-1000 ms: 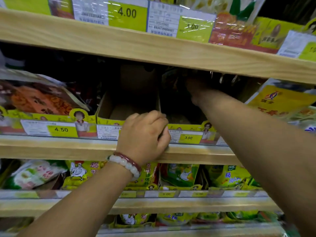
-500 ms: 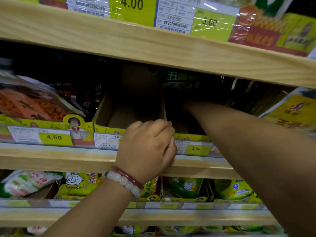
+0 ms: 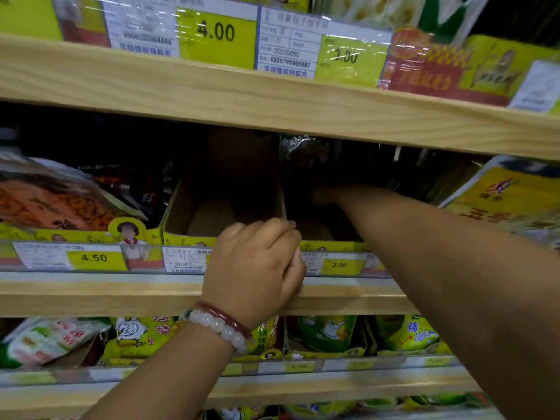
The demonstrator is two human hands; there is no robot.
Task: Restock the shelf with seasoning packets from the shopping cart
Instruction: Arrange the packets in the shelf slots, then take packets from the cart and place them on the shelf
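1. Head view, shelf (image 3: 169, 294) fills frame; wooden middle board runs 9 to 3 o'clock.
2. Left hand (image 3: 257, 269) at centre, fingers curled over shelf front lip and the price strip (image 3: 91, 259); bead bracelet (image 3: 221, 324) on wrist toward 7 o'clock.
3. Right hand (image 3: 324, 194) reaches deep into the dark bay at 1 o'clock from left hand; fingers hidden in shadow, cannot tell grip or what it holds.
4. Seasoning packet (image 3: 303, 150), shiny, at 12 o'clock of right hand, under upper board; contact unclear.
5. Open cardboard tray (image 3: 181, 213) at 11 o'clock of left hand.
6. Yellow packets (image 3: 515, 198) at 3 o'clock edge.
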